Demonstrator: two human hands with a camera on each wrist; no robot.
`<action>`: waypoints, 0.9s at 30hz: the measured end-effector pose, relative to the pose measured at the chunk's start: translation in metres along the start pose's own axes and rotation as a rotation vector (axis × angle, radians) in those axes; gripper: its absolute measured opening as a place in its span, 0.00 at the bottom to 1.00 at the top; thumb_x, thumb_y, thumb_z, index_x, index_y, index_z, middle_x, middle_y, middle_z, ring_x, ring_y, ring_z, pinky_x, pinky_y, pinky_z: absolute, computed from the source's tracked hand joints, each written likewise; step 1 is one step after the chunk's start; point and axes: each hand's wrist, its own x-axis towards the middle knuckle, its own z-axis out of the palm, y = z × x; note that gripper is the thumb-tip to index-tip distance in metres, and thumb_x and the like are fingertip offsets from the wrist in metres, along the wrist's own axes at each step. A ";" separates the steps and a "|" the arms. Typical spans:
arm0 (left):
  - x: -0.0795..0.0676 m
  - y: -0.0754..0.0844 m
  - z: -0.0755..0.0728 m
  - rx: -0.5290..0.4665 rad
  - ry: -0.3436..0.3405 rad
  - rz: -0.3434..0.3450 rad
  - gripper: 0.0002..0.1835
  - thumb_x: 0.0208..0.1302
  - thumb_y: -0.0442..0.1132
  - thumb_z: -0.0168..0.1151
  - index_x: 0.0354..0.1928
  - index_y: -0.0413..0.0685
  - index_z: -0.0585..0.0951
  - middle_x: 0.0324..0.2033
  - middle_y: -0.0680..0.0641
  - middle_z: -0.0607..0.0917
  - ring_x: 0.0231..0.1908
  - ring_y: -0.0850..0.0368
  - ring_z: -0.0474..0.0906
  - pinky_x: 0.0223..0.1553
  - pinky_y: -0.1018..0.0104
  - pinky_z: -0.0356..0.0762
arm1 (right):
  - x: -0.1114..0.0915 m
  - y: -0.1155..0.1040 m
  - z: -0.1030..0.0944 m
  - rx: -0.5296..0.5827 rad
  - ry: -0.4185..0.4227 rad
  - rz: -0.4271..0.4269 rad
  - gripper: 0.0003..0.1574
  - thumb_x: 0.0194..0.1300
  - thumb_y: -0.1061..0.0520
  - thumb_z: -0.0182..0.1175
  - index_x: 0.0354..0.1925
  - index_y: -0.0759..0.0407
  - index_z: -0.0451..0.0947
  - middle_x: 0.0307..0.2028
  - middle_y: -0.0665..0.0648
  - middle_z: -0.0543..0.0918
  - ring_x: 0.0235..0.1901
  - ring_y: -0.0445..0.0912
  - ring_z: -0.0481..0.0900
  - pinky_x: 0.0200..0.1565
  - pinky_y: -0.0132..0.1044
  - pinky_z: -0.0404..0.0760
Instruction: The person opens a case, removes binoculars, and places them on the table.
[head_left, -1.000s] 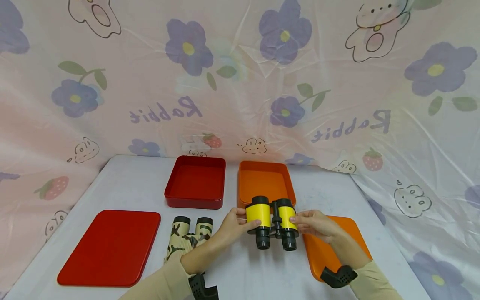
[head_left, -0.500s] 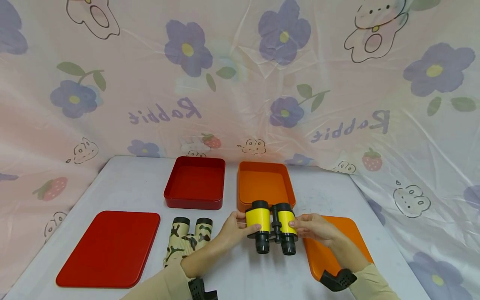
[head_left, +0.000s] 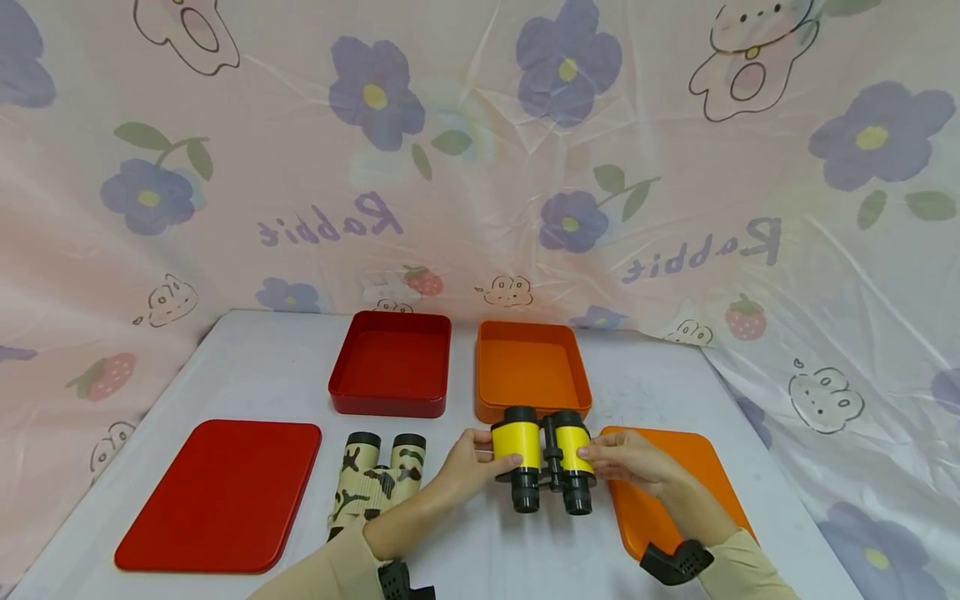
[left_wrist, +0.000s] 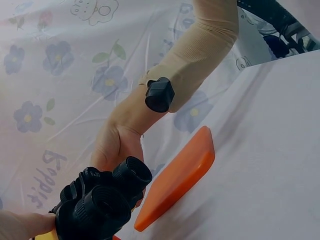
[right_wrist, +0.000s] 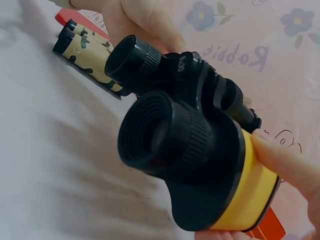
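Observation:
Yellow-and-black binoculars (head_left: pixel 517 443) are held between both hands over the table, in front of the orange box, with the eyepieces toward the person. My left hand (head_left: pixel 467 467) grips the left barrel, thumb on top and fingers at its outer side. On the opposite barrel, my right hand (head_left: pixel 633 458) pinches the yellow casing with its thumb above. The right wrist view shows the eyepieces (right_wrist: pixel 160 135) up close and the right thumb pressed on the yellow side. Camouflage binoculars (head_left: pixel 375 483) stand left of the left hand, partly hidden by the left forearm.
A red box (head_left: pixel 393 407) and an orange box (head_left: pixel 532 362), both without lids, stand at the back of the white table (head_left: pixel 262 358). A red lid (head_left: pixel 221 496) lies at left. An orange lid (head_left: pixel 701 467) lies at right, partly under the right arm.
Both hands have brought the yellow binoculars slightly toward the person, away from the orange box. Their grip looks the same, and the boxes, lids and camouflage binoculars stay put.

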 end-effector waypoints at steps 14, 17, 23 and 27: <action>-0.002 -0.009 0.005 -0.019 -0.023 0.011 0.32 0.59 0.45 0.68 0.55 0.31 0.66 0.44 0.35 0.82 0.44 0.51 0.81 0.50 0.57 0.83 | 0.001 0.008 0.003 -0.057 0.021 0.046 0.47 0.63 0.43 0.63 0.61 0.82 0.65 0.40 0.51 0.85 0.40 0.42 0.80 0.54 0.42 0.83; -0.002 -0.011 0.006 -0.019 -0.023 0.007 0.32 0.59 0.45 0.69 0.55 0.31 0.66 0.44 0.35 0.82 0.43 0.52 0.81 0.49 0.58 0.83 | 0.001 0.009 0.004 -0.049 0.017 0.050 0.46 0.63 0.43 0.64 0.59 0.82 0.66 0.38 0.50 0.86 0.39 0.42 0.80 0.53 0.41 0.84; -0.001 -0.014 0.008 -0.014 -0.030 -0.006 0.31 0.59 0.44 0.69 0.55 0.31 0.66 0.44 0.36 0.82 0.43 0.52 0.81 0.49 0.58 0.84 | 0.001 0.014 0.004 -0.029 -0.002 0.046 0.44 0.63 0.45 0.64 0.58 0.82 0.67 0.37 0.49 0.87 0.38 0.41 0.81 0.52 0.39 0.84; -0.002 -0.015 0.008 0.004 -0.028 -0.029 0.32 0.58 0.44 0.69 0.55 0.31 0.67 0.44 0.37 0.81 0.43 0.53 0.80 0.49 0.57 0.83 | 0.001 0.017 0.005 -0.039 0.002 0.059 0.45 0.62 0.44 0.64 0.59 0.82 0.66 0.37 0.50 0.86 0.38 0.41 0.81 0.51 0.39 0.85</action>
